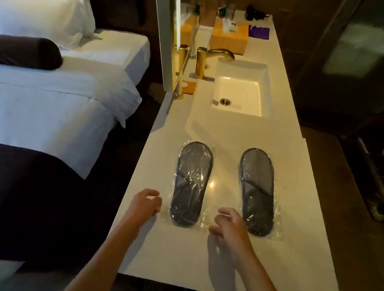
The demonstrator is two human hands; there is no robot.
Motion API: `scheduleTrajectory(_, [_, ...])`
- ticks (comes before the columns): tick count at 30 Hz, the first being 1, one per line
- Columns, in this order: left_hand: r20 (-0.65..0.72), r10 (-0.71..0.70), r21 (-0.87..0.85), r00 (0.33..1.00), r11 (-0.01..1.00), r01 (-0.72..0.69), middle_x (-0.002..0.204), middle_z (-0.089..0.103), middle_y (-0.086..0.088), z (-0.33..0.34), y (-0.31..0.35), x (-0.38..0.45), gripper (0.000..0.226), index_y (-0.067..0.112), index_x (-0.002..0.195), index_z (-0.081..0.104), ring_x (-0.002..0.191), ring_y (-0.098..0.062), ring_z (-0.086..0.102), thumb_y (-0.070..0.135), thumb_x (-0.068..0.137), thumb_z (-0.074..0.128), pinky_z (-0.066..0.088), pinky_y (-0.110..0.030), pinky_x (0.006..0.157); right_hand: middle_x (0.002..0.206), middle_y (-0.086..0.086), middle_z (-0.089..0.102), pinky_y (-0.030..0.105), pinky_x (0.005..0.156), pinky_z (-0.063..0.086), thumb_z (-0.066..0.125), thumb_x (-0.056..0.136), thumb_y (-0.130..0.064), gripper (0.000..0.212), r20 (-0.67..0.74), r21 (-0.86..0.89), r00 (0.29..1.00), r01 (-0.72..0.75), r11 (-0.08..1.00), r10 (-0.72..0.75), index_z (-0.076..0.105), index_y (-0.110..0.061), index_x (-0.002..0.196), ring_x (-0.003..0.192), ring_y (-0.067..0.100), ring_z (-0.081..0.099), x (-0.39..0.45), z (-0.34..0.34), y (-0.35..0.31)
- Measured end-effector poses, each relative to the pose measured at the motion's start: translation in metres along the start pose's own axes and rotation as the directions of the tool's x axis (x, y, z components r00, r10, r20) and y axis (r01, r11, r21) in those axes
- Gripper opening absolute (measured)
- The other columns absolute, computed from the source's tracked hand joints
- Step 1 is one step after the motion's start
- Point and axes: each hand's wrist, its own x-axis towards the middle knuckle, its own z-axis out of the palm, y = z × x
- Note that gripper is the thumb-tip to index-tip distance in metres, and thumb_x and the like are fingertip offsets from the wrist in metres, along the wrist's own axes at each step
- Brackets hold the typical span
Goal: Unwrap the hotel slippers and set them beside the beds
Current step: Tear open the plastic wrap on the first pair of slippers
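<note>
We flank left slipper pack [191, 184]: left hand [145, 203] and right hand [230, 225] at its near end, both loosely curled, holding nothing; long axis runs away from us.

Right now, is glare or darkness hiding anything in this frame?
Head view: glare glints on the clear plastic over the left dark wrapped slipper and on the cream countertop; the right side and floor sink into shadow; wide-angle distortion bends the edges; both hands are slightly blurred.
</note>
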Motion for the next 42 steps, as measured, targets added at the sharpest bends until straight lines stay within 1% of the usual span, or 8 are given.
scheduleTrajectory(5, [0.065,-0.136,0.099,0.989,0.987,0.129,0.057,0.074,-0.003,0.034,0.019,0.003,0.018,0.012,0.093,0.066,0.050,-0.012,0.068,0.030,0.090,0.069,0.053,-0.023,0.046,0.107,0.005,0.068,0.031,0.069,0.058,0.057,0.096,-0.022,0.025,0.097,0.012,0.995,-0.014,1.000,0.013,0.058,-0.030,0.120,0.090,0.023,0.072,0.007,0.004,-0.002])
scheduleTrajectory(8, [0.119,-0.175,0.165,0.977,0.974,0.154,0.051,0.068,0.001,0.037,0.026,-0.001,0.038,0.008,0.087,0.071,0.042,-0.009,0.061,0.046,0.088,0.067,0.048,-0.021,0.043,0.096,0.006,0.074,0.022,0.056,0.055,0.061,0.093,-0.021,0.025,0.119,0.028,0.993,0.024,0.999,-0.027,0.059,-0.034,0.115,0.072,0.014,0.073,0.004,-0.004,-0.010])
scheduleTrajectory(11, [0.268,-0.205,0.137,0.941,0.975,0.173,0.062,0.074,-0.002,0.045,0.030,-0.005,0.043,0.008,0.088,0.075,0.053,-0.012,0.065,0.051,0.084,0.070,0.057,-0.028,0.053,0.089,0.001,0.075,0.017,0.051,0.055,0.062,0.092,-0.013,0.029,0.139,-0.010,0.988,0.064,0.998,-0.062,0.062,-0.034,0.112,0.065,0.009,0.073,0.007,-0.011,-0.013])
scheduleTrajectory(15, [0.393,-0.203,-0.007,0.897,0.975,0.224,0.102,0.076,-0.026,0.051,0.039,-0.010,0.041,-0.004,0.104,0.072,0.095,-0.040,0.072,0.029,0.081,0.079,0.054,-0.057,0.096,0.081,-0.007,0.076,0.016,0.053,0.056,0.064,0.091,-0.012,0.027,0.122,-0.062,0.986,0.123,0.990,-0.115,0.066,-0.036,0.105,0.069,0.006,0.073,0.007,-0.020,-0.016])
scheduleTrajectory(20, [0.453,-0.099,-0.188,0.886,0.961,0.204,0.103,0.075,-0.028,0.054,0.047,-0.017,0.046,-0.006,0.104,0.071,0.093,-0.038,0.072,0.023,0.072,0.085,0.057,-0.050,0.090,0.075,-0.005,0.076,0.015,0.053,0.053,0.070,0.088,-0.012,0.016,0.094,-0.049,0.983,0.162,0.986,-0.157,0.071,-0.027,0.095,0.061,0.008,0.070,0.005,-0.035,-0.023])
scheduleTrajectory(26, [0.391,0.061,-0.311,0.918,0.948,0.069,0.096,0.078,-0.022,0.050,0.074,-0.026,0.034,-0.002,0.099,0.072,0.092,-0.037,0.076,0.021,0.077,0.083,0.063,-0.036,0.071,0.073,-0.004,0.075,0.019,0.056,0.056,0.073,0.086,-0.012,0.010,0.061,-0.075,0.957,0.286,0.955,-0.282,0.070,-0.021,0.090,0.065,0.013,0.071,-0.001,-0.046,-0.053])
scheduleTrajectory(36, [0.231,0.207,-0.323,0.951,0.938,-0.126,0.085,0.080,-0.012,0.031,0.117,-0.045,0.018,0.014,0.087,0.077,0.084,-0.029,0.078,0.030,0.078,0.078,0.062,-0.028,0.065,0.069,-0.004,0.071,0.013,0.056,0.055,0.068,0.090,-0.015,0.011,0.083,-0.170,0.897,0.443,0.880,-0.435,0.069,-0.021,0.081,0.070,0.009,0.069,-0.009,-0.045,-0.096])
scheduleTrajectory(42, [0.206,0.106,-0.434,0.973,0.901,-0.006,0.090,0.079,-0.022,0.025,0.132,-0.052,0.016,-0.001,0.096,0.072,0.081,-0.032,0.078,0.011,0.085,0.073,0.063,-0.033,0.064,0.083,-0.006,0.068,0.012,0.068,0.053,0.066,0.091,-0.009,0.017,0.067,-0.233,0.793,0.602,0.763,-0.605,0.065,-0.021,0.079,0.082,0.007,0.064,-0.024,-0.043,-0.108])
